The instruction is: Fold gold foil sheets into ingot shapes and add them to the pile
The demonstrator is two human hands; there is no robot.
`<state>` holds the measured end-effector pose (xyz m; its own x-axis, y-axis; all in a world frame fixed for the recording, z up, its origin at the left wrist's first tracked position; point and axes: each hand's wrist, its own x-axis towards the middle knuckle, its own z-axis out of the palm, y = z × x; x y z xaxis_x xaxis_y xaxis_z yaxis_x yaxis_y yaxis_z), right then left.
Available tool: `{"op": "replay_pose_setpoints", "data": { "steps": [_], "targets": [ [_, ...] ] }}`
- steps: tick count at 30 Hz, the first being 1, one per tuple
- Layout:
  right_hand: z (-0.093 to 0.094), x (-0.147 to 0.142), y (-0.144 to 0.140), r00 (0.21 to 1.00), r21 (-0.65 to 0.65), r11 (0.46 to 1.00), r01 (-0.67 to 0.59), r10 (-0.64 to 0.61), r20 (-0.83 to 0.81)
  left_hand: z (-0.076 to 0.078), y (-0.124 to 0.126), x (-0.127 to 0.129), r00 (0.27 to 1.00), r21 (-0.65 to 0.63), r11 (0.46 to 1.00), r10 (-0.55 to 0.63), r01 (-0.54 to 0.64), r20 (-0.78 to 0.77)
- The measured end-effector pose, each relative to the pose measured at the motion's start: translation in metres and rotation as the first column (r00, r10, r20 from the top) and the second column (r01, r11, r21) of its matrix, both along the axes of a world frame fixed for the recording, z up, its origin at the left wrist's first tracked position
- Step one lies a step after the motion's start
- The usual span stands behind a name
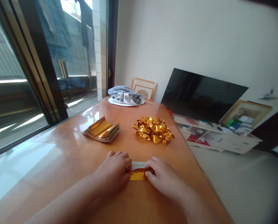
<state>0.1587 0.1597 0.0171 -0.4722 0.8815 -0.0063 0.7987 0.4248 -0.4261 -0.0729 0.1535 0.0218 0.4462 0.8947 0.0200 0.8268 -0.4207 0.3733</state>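
Tabletop (59, 161): hands (114, 172) pressing foil sheet (138, 175)

No text, label, brand, number or sign is being shown clearly enough to be read. Printed covers and papers are being displayed on the low white shelf (218, 138) below the dark screen (200, 96), but their lettering is being lost to blur and small size. A round emblem is being shown in the framed picture (143, 88) left of that screen, yet no words can be made out on it.
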Motion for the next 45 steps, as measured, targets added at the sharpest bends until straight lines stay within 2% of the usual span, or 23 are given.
{"op": "replay_pose_setpoints", "data": {
  "steps": [4,10,16,24,29,33,38,42,45],
  "targets": [
    [-0.003,0.002,0.005,0.999,-0.027,1.000,0.000,-0.001,-0.049,-0.003,0.001,0.002,1.000,0.004,1.000,0.019,-0.019,0.022],
    [-0.016,-0.001,0.009,0.990,-0.024,0.993,0.112,-0.114,-0.087,-0.016,0.005,0.003,0.997,0.028,0.998,0.054,-0.055,0.046],
    [-0.021,-0.002,0.009,0.979,-0.021,0.983,0.184,-0.185,-0.079,-0.012,0.005,0.003,0.993,-0.025,0.996,0.088,-0.087,0.081],
    [-0.022,0.005,0.011,0.972,-0.049,0.976,0.214,-0.218,-0.084,-0.015,0.008,0.001,0.998,-0.006,0.999,0.041,-0.041,0.055],
    [-0.023,0.008,0.013,0.965,-0.047,0.965,0.257,-0.259,-0.044,-0.012,0.008,0.000,0.998,0.000,0.999,0.041,-0.041,0.053],
    [-0.023,0.008,0.012,0.965,-0.040,0.965,0.257,-0.259,-0.038,-0.010,0.007,0.000,0.998,0.016,0.999,0.032,-0.033,0.051],
    [-0.020,0.007,0.011,0.967,-0.032,0.967,0.254,-0.254,-0.006,-0.011,0.010,-0.005,0.997,-0.037,0.999,0.032,-0.029,0.075],
    [-0.011,0.002,0.008,0.970,0.093,0.967,0.239,-0.241,0.013,-0.009,0.013,-0.008,0.995,-0.085,0.996,0.035,-0.027,0.090],
    [-0.005,-0.010,-0.001,0.987,0.222,0.961,0.162,-0.158,-0.036,-0.009,0.014,-0.008,0.996,-0.093,0.995,0.029,-0.021,0.089]
  ]
}}
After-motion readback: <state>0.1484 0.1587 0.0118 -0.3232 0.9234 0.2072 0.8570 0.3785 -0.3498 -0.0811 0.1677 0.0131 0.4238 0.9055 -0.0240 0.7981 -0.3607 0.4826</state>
